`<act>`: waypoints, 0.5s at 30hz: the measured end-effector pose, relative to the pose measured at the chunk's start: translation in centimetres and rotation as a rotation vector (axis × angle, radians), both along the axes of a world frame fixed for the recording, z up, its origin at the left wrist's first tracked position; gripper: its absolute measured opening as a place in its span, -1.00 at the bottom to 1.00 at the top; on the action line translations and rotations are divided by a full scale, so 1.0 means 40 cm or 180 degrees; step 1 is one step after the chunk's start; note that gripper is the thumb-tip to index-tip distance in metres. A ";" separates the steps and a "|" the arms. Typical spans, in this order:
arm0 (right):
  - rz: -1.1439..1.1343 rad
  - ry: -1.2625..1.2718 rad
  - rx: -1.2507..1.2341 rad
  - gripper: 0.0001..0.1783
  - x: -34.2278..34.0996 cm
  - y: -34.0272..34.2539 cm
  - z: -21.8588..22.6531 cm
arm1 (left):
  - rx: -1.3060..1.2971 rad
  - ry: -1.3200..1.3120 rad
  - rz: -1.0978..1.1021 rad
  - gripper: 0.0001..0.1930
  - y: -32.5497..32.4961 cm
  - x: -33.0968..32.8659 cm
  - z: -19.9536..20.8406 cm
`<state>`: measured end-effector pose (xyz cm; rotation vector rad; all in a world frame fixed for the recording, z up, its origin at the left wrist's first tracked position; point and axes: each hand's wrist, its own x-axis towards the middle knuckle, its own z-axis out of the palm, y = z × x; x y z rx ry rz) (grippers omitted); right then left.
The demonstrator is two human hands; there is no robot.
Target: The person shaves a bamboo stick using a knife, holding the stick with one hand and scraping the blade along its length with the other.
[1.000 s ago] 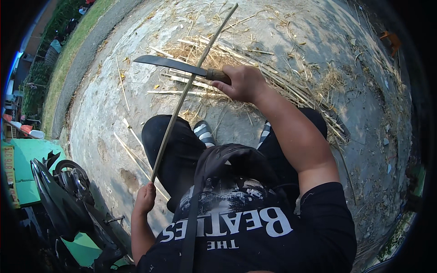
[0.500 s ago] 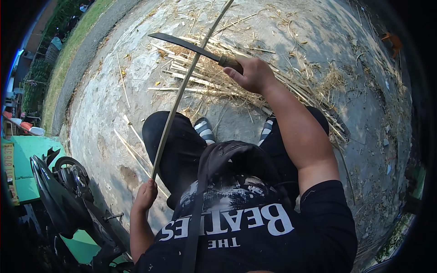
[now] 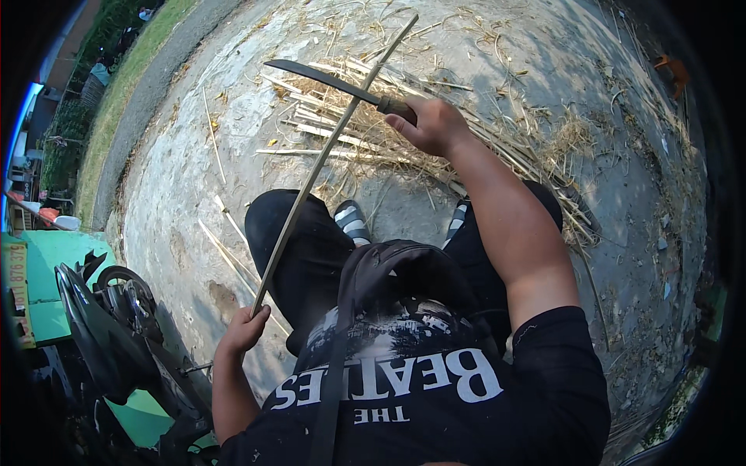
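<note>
My left hand [image 3: 244, 331] is closed round the near end of a long, thin bamboo strip [image 3: 297, 206]. The strip slants up and away over my left knee, bending slightly, and its far end rises over the ground ahead. My right hand [image 3: 432, 128] grips the wooden handle of a large knife [image 3: 317, 75]. Its dark, slightly curved blade points left and crosses the strip in its far part. At the crossing the blade appears to touch the strip, though the exact contact is too small to make out.
A pile of split bamboo strips [image 3: 334, 138] and curly shavings [image 3: 571, 138] lies past my sandalled feet. A few loose strips [image 3: 229, 252] rest left of my knee. A parked motorcycle [image 3: 105, 330] stands at the lower left, and grass [image 3: 132, 93] runs beyond a kerb.
My left hand has drawn back slightly to the left, pulling the bamboo strip toward me, so its far tip now shows. The knife has stayed nearly in place across it.
</note>
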<state>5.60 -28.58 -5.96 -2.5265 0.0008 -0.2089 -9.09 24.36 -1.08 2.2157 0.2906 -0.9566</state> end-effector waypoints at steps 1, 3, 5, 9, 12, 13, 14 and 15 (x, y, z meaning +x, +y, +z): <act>0.0295 -0.0010 -0.0097 -0.38 -0.018 0.023 0.020 | -0.0171 0.0312 0.0354 -0.57 -0.001 0.000 0.002; 0.0904 -0.0584 -0.0447 -0.43 -0.038 0.065 0.019 | -0.0207 0.0324 0.0328 -0.57 -0.026 0.002 0.034; 0.1224 -0.0605 -0.0635 -0.43 -0.046 0.065 0.046 | -0.0247 0.0328 0.0328 -0.57 -0.016 0.002 0.045; 0.0382 0.0271 -0.0206 -0.40 -0.017 -0.039 0.029 | 0.0064 0.0502 0.0077 -0.59 0.056 -0.006 0.072; -0.0172 0.0443 -0.0011 -0.39 -0.007 -0.046 0.010 | 0.0450 0.0311 -0.0232 -0.62 0.066 -0.002 0.070; -0.0140 0.0392 -0.0080 -0.38 -0.012 -0.038 0.012 | 0.0684 0.0141 -0.0507 -0.63 0.061 0.002 0.068; -0.0126 0.0389 -0.0074 -0.38 -0.014 -0.026 0.015 | 0.0690 0.0140 -0.0493 -0.63 0.055 0.000 0.075; 0.0063 0.0378 -0.0132 -0.38 -0.021 -0.008 0.030 | 0.0844 -0.0450 -0.0803 -0.66 0.020 -0.003 0.093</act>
